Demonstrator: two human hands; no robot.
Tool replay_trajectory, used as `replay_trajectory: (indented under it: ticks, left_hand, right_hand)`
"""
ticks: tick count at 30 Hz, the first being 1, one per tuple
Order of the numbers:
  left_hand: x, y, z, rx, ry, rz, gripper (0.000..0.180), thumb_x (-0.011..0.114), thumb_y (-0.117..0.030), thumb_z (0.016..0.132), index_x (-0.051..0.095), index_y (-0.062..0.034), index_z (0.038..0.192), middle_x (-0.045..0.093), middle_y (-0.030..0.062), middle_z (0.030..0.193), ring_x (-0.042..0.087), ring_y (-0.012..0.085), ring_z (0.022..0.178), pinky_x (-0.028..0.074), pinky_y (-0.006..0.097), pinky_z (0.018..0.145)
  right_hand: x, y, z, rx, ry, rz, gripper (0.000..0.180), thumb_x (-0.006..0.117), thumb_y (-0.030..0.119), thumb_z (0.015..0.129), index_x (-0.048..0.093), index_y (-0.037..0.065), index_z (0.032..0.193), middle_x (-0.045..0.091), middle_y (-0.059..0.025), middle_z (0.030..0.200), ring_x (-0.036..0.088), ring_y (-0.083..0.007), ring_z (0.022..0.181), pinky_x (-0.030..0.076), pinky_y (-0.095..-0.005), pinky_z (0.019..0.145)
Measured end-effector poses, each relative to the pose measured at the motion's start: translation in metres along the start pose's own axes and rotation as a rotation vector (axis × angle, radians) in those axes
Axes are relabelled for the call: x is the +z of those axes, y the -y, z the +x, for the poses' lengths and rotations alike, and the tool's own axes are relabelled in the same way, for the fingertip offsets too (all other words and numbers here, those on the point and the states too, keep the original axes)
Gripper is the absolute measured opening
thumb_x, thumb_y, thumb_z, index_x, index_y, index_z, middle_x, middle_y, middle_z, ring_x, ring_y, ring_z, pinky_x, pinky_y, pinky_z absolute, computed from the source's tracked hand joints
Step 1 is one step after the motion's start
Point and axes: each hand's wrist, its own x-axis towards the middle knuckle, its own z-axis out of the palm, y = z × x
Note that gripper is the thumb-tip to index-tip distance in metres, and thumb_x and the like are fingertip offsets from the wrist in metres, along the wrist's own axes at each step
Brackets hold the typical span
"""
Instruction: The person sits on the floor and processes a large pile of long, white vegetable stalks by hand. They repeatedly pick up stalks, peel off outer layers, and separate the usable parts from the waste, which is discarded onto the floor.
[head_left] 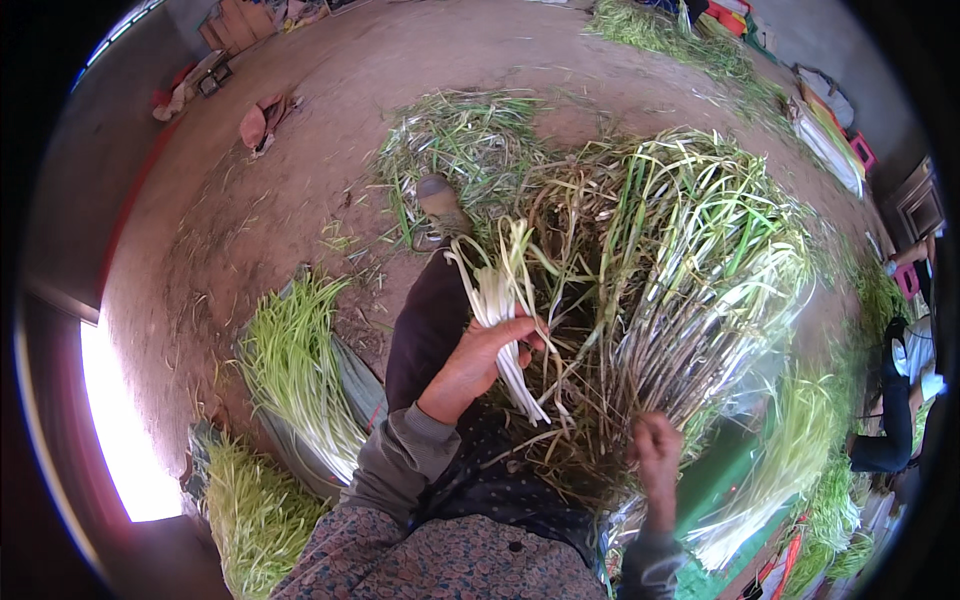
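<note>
No legible text or labels.

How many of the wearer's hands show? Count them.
2: the left hand grips a pale stalk bunch, centre; the right hand is by the large heap, at its near edge.

Grey sleeves, a small-flowered garment at lower centre, dark dotted cloth above it, one dark trouser leg, brownish shoe

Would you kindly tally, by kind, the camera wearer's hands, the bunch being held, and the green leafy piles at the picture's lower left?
Hands: 2 (left hand, right hand)
Bunch of pale stalks, held: 1
Leafy piles: 2 (upper green pile, lower green pile)
Total: 5
</note>
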Motion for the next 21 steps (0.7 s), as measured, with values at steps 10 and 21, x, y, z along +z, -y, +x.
replay_trajectory:
  ticks: [10, 21]
  left_hand:
    - [-0.001, -0.019, -0.001, 0.118, -0.056, 0.057, 0.011, 0.055, -0.007, 0.081, 0.051, -0.0030, 0.091, 0.061, 0.0150, 0.078, 0.061, 0.0185, 0.063, 0.046, 0.026, 0.048]
    - [0.009, -0.012, -0.008, 0.239, -0.102, 0.098, 0.013, 0.057, -0.006, 0.080, 0.052, -0.0010, 0.091, 0.062, 0.0104, 0.078, 0.060, 0.0140, 0.066, 0.045, 0.023, 0.047]
  right_hand:
    - [0.012, 0.017, 0.013, -0.195, -0.100, -0.371, 0.019, 0.057, 0.004, 0.079, 0.055, 0.005, 0.098, 0.045, -0.0004, 0.049, 0.040, -0.0084, 0.041, 0.031, -0.0251, 0.038]
    - [0.104, 0.062, 0.068, -0.771, 0.078, -0.394, 0.015, 0.062, 0.002, 0.072, 0.056, 0.002, 0.086, 0.057, -0.0145, 0.068, 0.056, -0.0289, 0.052, 0.043, -0.0324, 0.046]
